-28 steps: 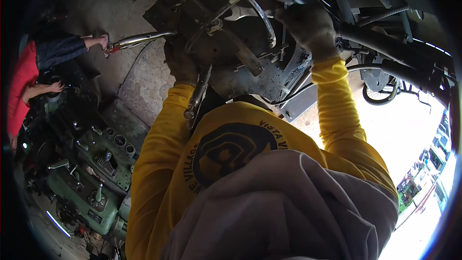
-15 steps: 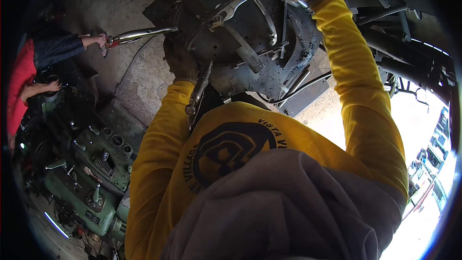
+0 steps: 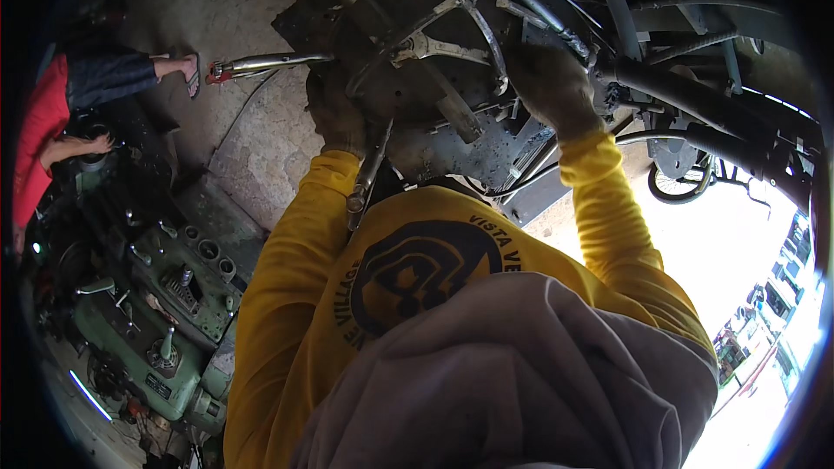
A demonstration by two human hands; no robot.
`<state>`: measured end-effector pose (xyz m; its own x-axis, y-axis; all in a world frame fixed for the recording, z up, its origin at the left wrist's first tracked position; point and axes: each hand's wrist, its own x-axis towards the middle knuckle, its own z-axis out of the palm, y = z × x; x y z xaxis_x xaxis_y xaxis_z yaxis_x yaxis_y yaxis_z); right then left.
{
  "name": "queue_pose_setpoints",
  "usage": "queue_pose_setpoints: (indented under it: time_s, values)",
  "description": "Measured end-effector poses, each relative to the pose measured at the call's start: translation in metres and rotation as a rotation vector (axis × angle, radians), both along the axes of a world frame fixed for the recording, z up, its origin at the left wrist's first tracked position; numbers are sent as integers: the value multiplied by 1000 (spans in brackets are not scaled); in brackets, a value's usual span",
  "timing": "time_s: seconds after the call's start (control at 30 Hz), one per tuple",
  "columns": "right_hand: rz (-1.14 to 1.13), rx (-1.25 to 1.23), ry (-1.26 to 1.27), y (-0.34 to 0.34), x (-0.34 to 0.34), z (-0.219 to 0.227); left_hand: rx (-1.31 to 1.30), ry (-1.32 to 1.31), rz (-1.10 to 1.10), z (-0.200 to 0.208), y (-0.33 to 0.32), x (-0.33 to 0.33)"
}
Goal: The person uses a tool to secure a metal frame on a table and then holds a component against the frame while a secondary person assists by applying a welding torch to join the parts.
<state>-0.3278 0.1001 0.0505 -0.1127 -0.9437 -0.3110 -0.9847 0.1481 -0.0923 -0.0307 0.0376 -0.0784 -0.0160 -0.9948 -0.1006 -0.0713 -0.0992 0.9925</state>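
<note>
My gloved left hand (image 3: 337, 117) is against the left edge of a dark metal plate (image 3: 408, 91), its fingers lost in shadow. Curved flat metal bars (image 3: 486, 30) and a pale forked metal piece (image 3: 439, 48) lie over the plate. At the plate's right side is my gloved right hand (image 3: 552, 91), closed, next to the lower end of a curved bar. What its fingers hold, if anything, is hidden. Beside my left wrist a slim metal rod-like tool (image 3: 369, 174) points up toward the plate.
A green lathe-like machine (image 3: 148, 330) stands at the lower left. Near it is a person in a red shirt (image 3: 39, 156). A metal tube with a red end (image 3: 269, 61) juts from the plate's left. Dark pipes (image 3: 695, 100) crowd the right, with a bicycle wheel (image 3: 682, 182) below.
My right hand has come down and nearer from the plate's far right, its elbow now more bent. My left hand stays at the plate's left edge. The view has shifted slightly.
</note>
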Motion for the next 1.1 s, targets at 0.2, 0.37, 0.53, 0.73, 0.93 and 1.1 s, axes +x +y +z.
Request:
queue_pose_setpoints:
  time_s: [0.2,0.37,0.53,0.73,0.93,1.1]
  values:
    - [-176,-165,-254,-13,-16,9,286,250,86,3,-8,7]
    - [118,-295,-266,-48,-44,5,79,-62,4,3,0,2]
    - [368,-412,-136,-79,-59,3,-170,-268,0,-11,0,4]
    - [519,-500,-221,-133,-39,28,-108,-450,11,-23,-6,17]
    - [722,-358,-42,-173,-47,-8,-118,-492,-37,-14,-5,7]
    - [229,-309,-85,-54,-13,12,-16,-277,31,-21,-8,12]
